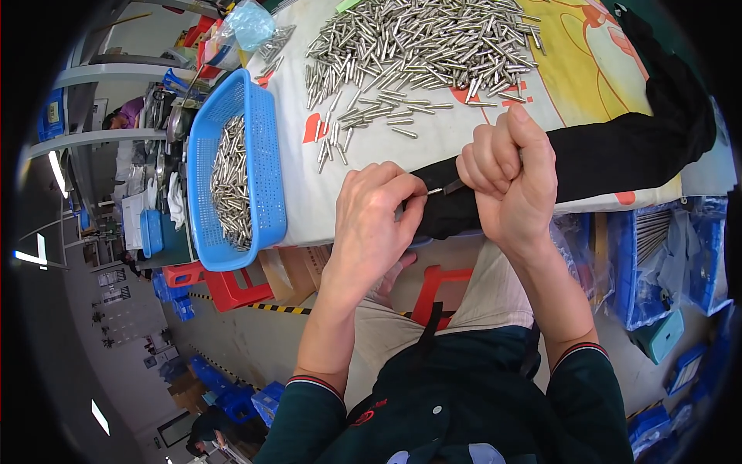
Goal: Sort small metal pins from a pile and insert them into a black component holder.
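My left hand (375, 220) is closed in a pinch on a small metal pin (435, 190), only its silvery tip showing past the fingers. My right hand (512, 178) makes a fist round a tool with a short, dark flat blade (454, 186); its handle is hidden in the fist. Blade and pin tip meet or nearly meet between my hands. Beneath them a black cloth (603, 158) lies along the table's near edge. Beyond my hands, a large heap of similar metal pins (425, 46) spreads over the patterned tablecloth (294, 182), with several loose pins nearer me.
A blue perforated basket (267, 162) partly filled with pins stands at the table's left edge. Red stools (236, 290) are below it, and another red stool (440, 290) is between my legs. Blue bins (638, 255) with plastic bags and long rods sit at the right.
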Tool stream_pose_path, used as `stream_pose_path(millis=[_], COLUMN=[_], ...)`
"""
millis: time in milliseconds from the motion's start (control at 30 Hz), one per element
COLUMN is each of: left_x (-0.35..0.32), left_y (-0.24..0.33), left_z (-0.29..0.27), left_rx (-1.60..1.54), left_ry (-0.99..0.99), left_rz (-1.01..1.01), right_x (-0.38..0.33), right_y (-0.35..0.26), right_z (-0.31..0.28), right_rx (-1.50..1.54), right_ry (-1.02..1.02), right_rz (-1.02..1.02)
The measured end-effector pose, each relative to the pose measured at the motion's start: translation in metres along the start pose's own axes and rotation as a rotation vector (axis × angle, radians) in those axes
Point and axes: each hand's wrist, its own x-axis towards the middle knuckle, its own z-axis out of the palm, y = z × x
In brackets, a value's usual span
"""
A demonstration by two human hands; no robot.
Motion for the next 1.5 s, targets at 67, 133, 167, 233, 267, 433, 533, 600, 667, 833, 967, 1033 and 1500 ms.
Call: stream_pose_path(millis=[67, 133, 167, 233, 267, 433, 533, 600, 667, 833, 967, 1033, 1500], left_x=[0.000, -0.001, 0.000, -0.001, -0.001, -0.001, -0.002, -0.001, -0.002, -0.002, -0.005, -0.006, 0.004], left_y=[0.000, 0.000, 0.000, 0.001, 0.001, 0.000, -0.001, -0.001, -0.002, 0.000, -0.003, -0.001, -0.042], left_z=[0.001, 0.001, 0.001, 0.001, 0.000, 0.003, 0.004, 0.004, 0.005, 0.008, 0.012, 0.011, -0.011], left_rx=[-0.012, -0.023, -0.021, -0.020, -0.008, -0.027, -0.096, -0.120, -0.130, -0.140, -0.041, -0.017, 0.248], left_ry=[0.007, 0.014, 0.010, 0.006, -0.004, 0.033, 0.031, 0.043, 0.052, 0.089, 0.118, 0.154, 0.332], left_rz=[0.006, 0.012, 0.016, 0.017, 0.008, 0.025, -0.001, 0.027, 0.027, 0.055, 0.067, 0.085, -0.156], right_x=[0.000, 0.000, 0.000, 0.000, 0.000, -0.001, -0.001, -0.004, -0.009, -0.009, 0.008, 0.017, 0.022], right_y=[0.000, 0.000, 0.001, 0.001, 0.002, 0.004, 0.009, 0.012, 0.015, 0.018, 0.005, -0.004, -0.004], right_z=[0.001, 0.001, 0.002, 0.002, 0.002, 0.009, 0.018, 0.024, 0.030, 0.027, 0.016, 0.003, -0.012], right_rx=[0.000, -0.006, -0.007, -0.001, -0.001, -0.070, -0.257, -0.332, -0.455, -0.569, -0.154, 0.010, 0.075], right_ry=[-0.001, 0.011, 0.011, -0.002, -0.003, -0.022, 0.013, -0.009, -0.069, -0.079, 0.073, 0.106, 0.215], right_rz=[-0.001, 0.002, 0.003, -0.008, -0.007, -0.039, -0.071, -0.094, -0.151, -0.208, 0.017, 0.049, 0.049])
